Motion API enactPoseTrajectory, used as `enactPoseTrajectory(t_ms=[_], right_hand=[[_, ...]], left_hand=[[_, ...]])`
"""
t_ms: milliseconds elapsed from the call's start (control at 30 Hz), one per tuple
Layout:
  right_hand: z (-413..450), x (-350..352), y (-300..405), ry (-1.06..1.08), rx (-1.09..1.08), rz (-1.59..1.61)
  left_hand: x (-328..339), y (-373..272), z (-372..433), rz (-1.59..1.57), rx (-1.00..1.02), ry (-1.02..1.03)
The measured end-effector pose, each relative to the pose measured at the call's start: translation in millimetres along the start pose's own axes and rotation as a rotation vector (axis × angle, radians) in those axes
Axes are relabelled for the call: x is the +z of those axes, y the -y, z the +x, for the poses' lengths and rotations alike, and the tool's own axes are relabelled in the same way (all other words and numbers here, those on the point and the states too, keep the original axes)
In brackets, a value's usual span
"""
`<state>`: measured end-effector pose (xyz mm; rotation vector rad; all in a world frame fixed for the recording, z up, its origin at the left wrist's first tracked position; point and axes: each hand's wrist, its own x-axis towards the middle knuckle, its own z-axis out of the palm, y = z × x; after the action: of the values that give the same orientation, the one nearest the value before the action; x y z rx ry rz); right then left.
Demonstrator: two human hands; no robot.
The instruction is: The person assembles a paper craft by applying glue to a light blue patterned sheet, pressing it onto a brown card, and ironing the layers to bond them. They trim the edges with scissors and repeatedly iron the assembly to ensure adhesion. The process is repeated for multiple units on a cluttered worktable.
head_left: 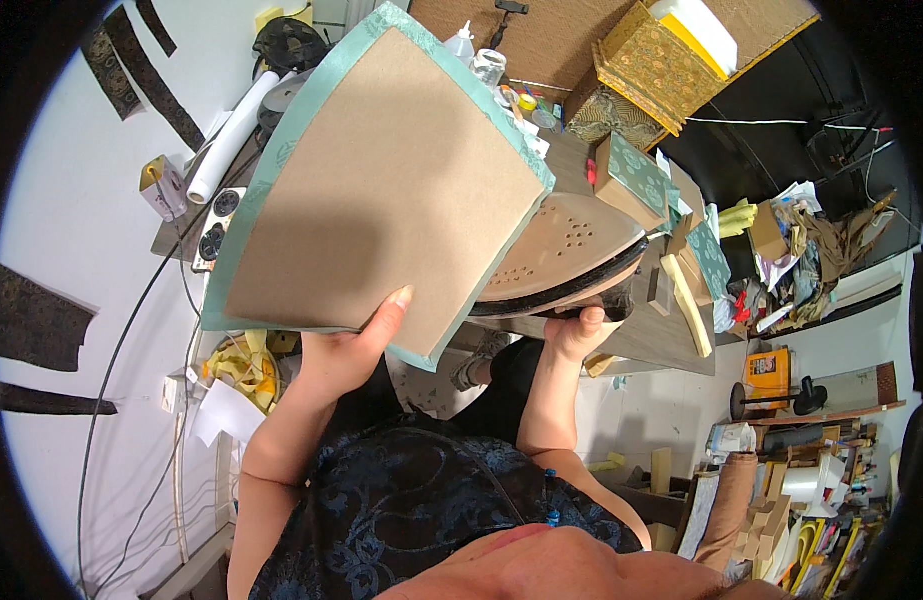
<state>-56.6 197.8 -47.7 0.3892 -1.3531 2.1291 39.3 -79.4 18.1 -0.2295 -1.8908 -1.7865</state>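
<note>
My left hand grips the lower edge of a large fan-shaped board, its thumb on the beige face and its fingers hidden behind. Green patterned fabric is folded over the board's edges. In my right hand is a clothes iron, held by its handle and turned so that the soleplate with its steam holes shows. The iron is just right of the board, and the board hides part of its soleplate. Whether the two touch I cannot tell.
Boxes covered in green patterned fabric stand on the table at the right. Behind the board are a squeeze bottle, a clear jar and a yellow brocade box. A power strip and a white roll lie left.
</note>
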Motion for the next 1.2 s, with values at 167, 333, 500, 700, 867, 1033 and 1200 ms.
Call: enactPoseTrajectory(t_ms=[167, 333, 500, 700, 867, 1033, 1200], right_hand=[[-1, 3, 6, -0.043, -0.027, -0.012], [2, 2, 6, -0.020, -0.019, -0.020], [-1, 5, 8, -0.032, -0.002, -0.003], [-13, 16, 7, -0.033, 0.030, 0.100], [-16, 21, 12, 0.043, 0.030, 0.062], [-20, 27, 18, 0.033, 0.014, 0.049], [-21, 24, 15, 0.064, 0.027, 0.042]], left_hand=[[0, 1, 2, 0.036, 0.024, -0.001], [-3, 6, 0, -0.012, 0.004, 0.045], [-3, 9, 1, -0.001, 0.027, 0.045], [0, 8, 5, 0.041, 0.041, -0.006], [3, 11, 8, 0.085, 0.038, -0.024], [6, 21, 16, 0.133, 0.042, -0.029], [10, 29, 24, 0.121, -0.006, -0.075]])
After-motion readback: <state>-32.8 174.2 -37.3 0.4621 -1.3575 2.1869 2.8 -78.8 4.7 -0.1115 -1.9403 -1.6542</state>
